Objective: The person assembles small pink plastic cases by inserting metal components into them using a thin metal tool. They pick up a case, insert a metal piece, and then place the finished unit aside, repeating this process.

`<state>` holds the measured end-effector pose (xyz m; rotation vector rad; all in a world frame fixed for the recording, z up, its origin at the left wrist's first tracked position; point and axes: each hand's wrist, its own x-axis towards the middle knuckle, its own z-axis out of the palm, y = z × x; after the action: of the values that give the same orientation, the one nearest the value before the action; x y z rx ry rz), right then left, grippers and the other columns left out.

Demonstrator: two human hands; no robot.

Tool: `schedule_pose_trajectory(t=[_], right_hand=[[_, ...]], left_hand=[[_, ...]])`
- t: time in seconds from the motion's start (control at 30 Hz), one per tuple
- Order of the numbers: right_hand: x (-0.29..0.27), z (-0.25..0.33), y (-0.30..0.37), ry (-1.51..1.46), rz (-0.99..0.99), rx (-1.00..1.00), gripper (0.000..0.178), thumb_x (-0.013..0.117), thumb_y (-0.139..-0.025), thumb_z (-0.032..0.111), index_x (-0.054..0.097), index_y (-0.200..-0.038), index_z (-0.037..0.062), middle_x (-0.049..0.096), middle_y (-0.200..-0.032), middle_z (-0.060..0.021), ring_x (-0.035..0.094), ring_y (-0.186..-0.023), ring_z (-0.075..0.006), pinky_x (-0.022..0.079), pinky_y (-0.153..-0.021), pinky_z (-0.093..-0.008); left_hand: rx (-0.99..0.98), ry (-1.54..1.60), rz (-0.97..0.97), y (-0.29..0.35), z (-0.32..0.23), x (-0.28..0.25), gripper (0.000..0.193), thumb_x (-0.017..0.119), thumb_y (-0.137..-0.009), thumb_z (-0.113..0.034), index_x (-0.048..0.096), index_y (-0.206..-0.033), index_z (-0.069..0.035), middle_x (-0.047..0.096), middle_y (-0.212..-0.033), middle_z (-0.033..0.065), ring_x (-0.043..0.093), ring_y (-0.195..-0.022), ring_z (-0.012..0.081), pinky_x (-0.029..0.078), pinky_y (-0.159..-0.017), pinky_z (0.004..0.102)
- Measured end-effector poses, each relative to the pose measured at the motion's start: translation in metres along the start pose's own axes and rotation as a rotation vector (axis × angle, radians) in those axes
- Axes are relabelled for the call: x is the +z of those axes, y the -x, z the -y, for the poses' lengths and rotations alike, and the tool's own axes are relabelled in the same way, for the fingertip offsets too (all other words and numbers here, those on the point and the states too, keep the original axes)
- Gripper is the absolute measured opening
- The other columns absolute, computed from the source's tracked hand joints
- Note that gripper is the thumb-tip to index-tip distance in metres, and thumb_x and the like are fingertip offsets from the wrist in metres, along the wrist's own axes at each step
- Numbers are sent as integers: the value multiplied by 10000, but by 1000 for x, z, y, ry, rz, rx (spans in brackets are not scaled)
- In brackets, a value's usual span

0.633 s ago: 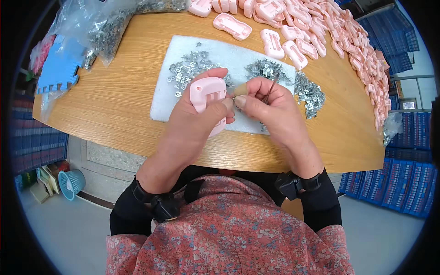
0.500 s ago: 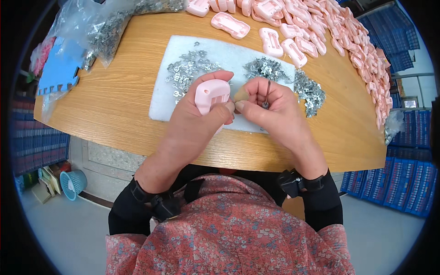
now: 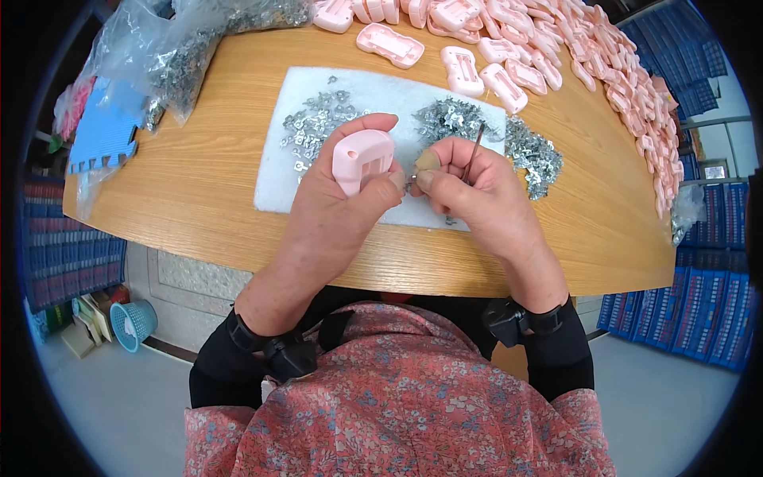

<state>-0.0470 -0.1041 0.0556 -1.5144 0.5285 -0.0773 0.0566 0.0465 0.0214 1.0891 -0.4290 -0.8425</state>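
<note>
Clearly the work is at a fitting step: a small metal part is being brought to a pink plastic housing. The left hand [image 3: 338,203] is closed around the pink housing [image 3: 362,159], holding it upright just above the white pad [image 3: 278,179], with the thumb across its near side. The right hand [image 3: 469,187] is pinched shut: thumb and forefinger hold what looks like a tiny metal clip [image 3: 415,169] against the right edge of the housing, too small to make out in detail, while the other fingers keep a thin metal pin tool [image 3: 474,147] standing up out of the fist. A beige finger guard [image 3: 429,160] covers one fingertip.

On the pad, far of the hands, lie two heaps of loose metal clips [image 3: 318,123], with a third heap [image 3: 534,155] spilling off to the right onto the wooden worktop [image 3: 183,183]. Along the far and right edge runs a long row of more pink housings [image 3: 509,79]. At the far left sit clear bags of clips [image 3: 171,60] and a blue foam piece [image 3: 103,135].

As I judge it, the clip is at the housing's edge but not yet seated. The next move calls for steady alignment with its slot and a firm push, perhaps helped by the pin tool, while the left hand keeps the housing from twisting.
</note>
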Motion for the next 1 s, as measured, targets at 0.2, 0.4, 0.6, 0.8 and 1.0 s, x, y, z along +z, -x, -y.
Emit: schedule_pose_trajectory(t=[0.2, 0.4, 0.6, 0.8, 1.0], right_hand=[[1, -6, 2, -82, 6, -3, 108, 634, -926, 107, 611, -994, 26, 629, -858, 26, 522, -715, -33, 439, -650, -198], [1, -9, 7, 4, -16, -100, 110, 633, -941, 102, 603, -1008, 20, 628, -867, 20, 537, -749, -36, 455, -694, -209], [16, 0, 10, -146, -2, -175, 102, 619, -942, 48, 594, -1017, -17, 608, -900, -6, 568, -757, -40, 479, -662, -214], [19, -8, 7, 77, -75, -274, 83, 651, -915, 37, 642, -986, -5, 524, -913, -28, 543, -705, -48, 472, -601, -212], [24, -11, 6, 164, -122, -304, 92, 668, -896, 38, 656, -982, 7, 507, -893, -31, 515, -696, -66, 463, -587, -220]], left_hand=[[-16, -12, 27, 1, 1, 4, 507, 623, -890, -15, 469, -1371, -53, 609, -934, 25, 594, -823, 109, 486, -765, 252], [-201, 153, 49, 4, -5, 2, 436, 582, -956, -138, 472, -1369, -54, 620, -902, 52, 631, -775, 141, 551, -718, 309], [-391, 574, 155, 2, 1, -4, 570, 276, -1053, -463, 457, -1366, -22, 648, -897, 121, 669, -763, 227, 590, -685, 407], [-432, 594, 132, 3, 9, -1, 620, 258, -1039, -540, 572, -1199, -29, 670, -916, 117, 682, -766, 233, 606, -671, 433], [-449, 619, 125, 4, 7, 2, 610, 261, -1041, -534, 580, -1174, -32, 678, -913, 117, 696, -760, 233, 610, -664, 437]])
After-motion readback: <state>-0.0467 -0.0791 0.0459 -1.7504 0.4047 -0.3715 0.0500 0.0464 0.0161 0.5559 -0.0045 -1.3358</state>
